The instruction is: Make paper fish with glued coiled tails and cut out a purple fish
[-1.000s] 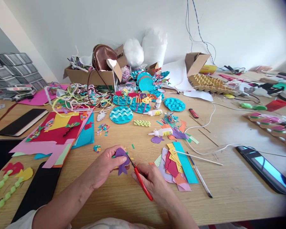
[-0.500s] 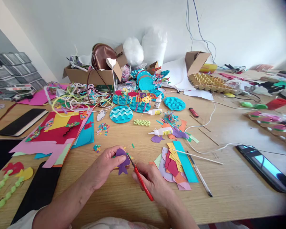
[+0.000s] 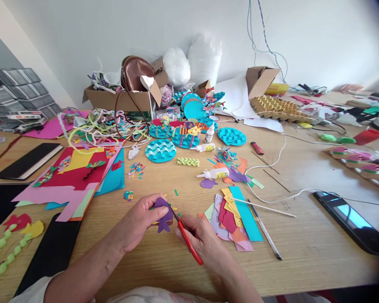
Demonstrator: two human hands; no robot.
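Pinched between the thumb and fingers of my left hand (image 3: 145, 216) is a purple paper fish (image 3: 163, 212), its forked tail toward me. A layer of other-coloured paper shows behind its edge. My right hand (image 3: 197, 235) is closed on red-handled scissors (image 3: 188, 242), whose dark blades touch the fish's right edge. Small paper snippets lie on the table just beyond. Farther off, a second purple fish (image 3: 208, 183) lies flat beside a glue bottle (image 3: 216, 173). Right of my right hand is a pile of coloured paper pieces (image 3: 229, 214) with a blue strip (image 3: 246, 216).
A pen (image 3: 267, 235) and a phone (image 3: 350, 223) lie to the right, with a white cable (image 3: 282, 147) winding between. Coloured sheets (image 3: 78, 181) are stacked at left. Blue paper discs (image 3: 160, 150), a cardboard box (image 3: 104, 99) and egg trays (image 3: 279, 109) stand farther back.
The purple fish has turned very slightly in my left hand. Both hands stay nearly in place, with the scissors still at the fish's right edge.
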